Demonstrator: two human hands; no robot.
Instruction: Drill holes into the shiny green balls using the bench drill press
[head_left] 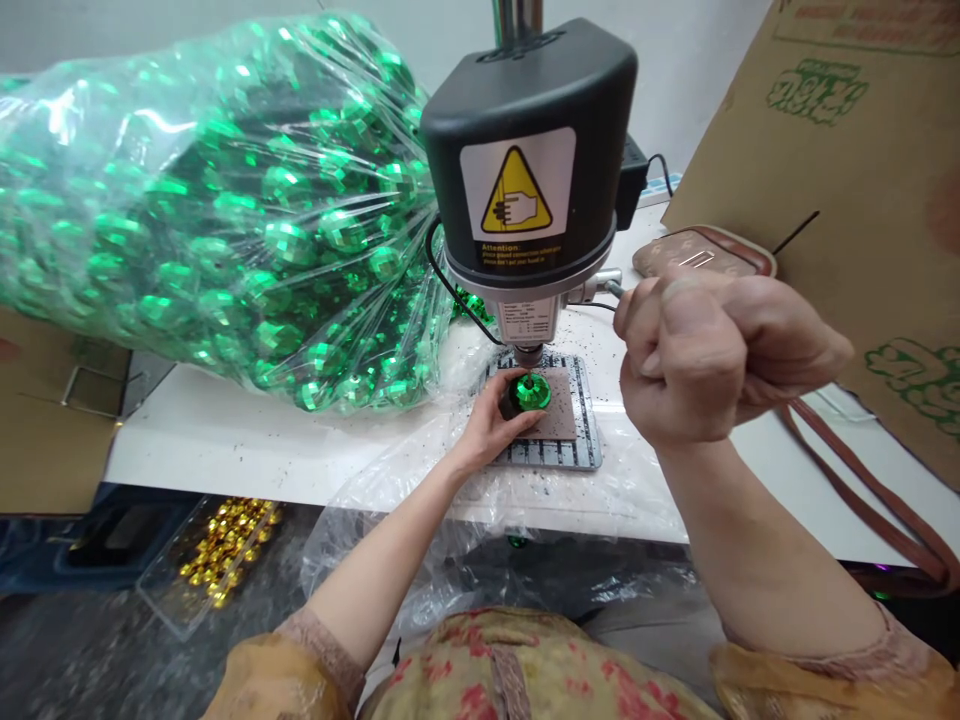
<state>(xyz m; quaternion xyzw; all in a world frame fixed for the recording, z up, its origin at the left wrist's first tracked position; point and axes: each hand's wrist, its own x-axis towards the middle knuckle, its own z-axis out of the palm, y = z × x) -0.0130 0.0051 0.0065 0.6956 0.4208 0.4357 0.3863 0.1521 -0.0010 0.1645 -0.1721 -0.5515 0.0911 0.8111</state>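
A shiny green faceted ball [536, 393] sits on a small brown board [561, 425] beneath the chuck [529, 355] of a black bench drill press [592, 110]. My left hand [487, 428] pinches the ball from its left side, thumb in front and fingers behind. The drill bit comes down onto the ball's top; how deep it goes I cannot tell. Closed in a fist, my right hand [690, 350] grips the press's feed lever [604, 283], whose end is hidden inside the fist. Under the board lies the slotted metal base [589, 455], sprinkled with dark chips.
A large clear bag of green faceted balls [300, 220] bulges at the left. Cardboard boxes [862, 180] flank the table, and a brown strapped bag [705, 250] lies at the right. Crumpled plastic film [420, 490] hangs over the front edge. Below left, a clear tray [169, 600] holds gold beads.
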